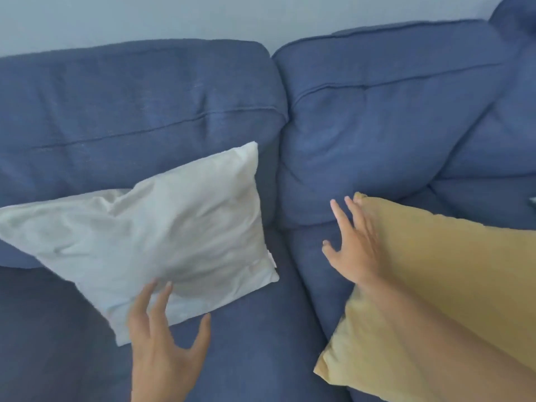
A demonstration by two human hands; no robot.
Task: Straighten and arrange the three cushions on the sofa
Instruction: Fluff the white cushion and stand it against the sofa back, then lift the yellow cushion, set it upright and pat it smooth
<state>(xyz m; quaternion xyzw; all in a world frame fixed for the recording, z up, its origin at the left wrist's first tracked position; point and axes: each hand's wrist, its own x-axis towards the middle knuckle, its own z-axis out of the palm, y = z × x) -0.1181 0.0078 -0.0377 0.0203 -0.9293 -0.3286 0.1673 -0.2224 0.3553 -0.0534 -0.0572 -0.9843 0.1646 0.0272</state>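
Observation:
A white cushion (179, 236) leans tilted against the left back of the blue sofa (377, 126), one corner pointing up. Behind it, at the left, part of a second white cushion (55, 219) shows. A mustard-yellow cushion (443, 271) lies on the right seat. My left hand (165, 340) is spread with its fingertips touching the lower edge of the front white cushion. My right hand (353, 245) rests flat, fingers apart, against the left edge of the yellow cushion, and my forearm crosses over that cushion.
The sofa's two back pads meet in a seam (275, 117) at the middle, with a pale wall (203, 15) behind. A bare strip of blue seat (290, 314) lies between the white and yellow cushions. A small grey object (532, 201) peeks in at the right edge.

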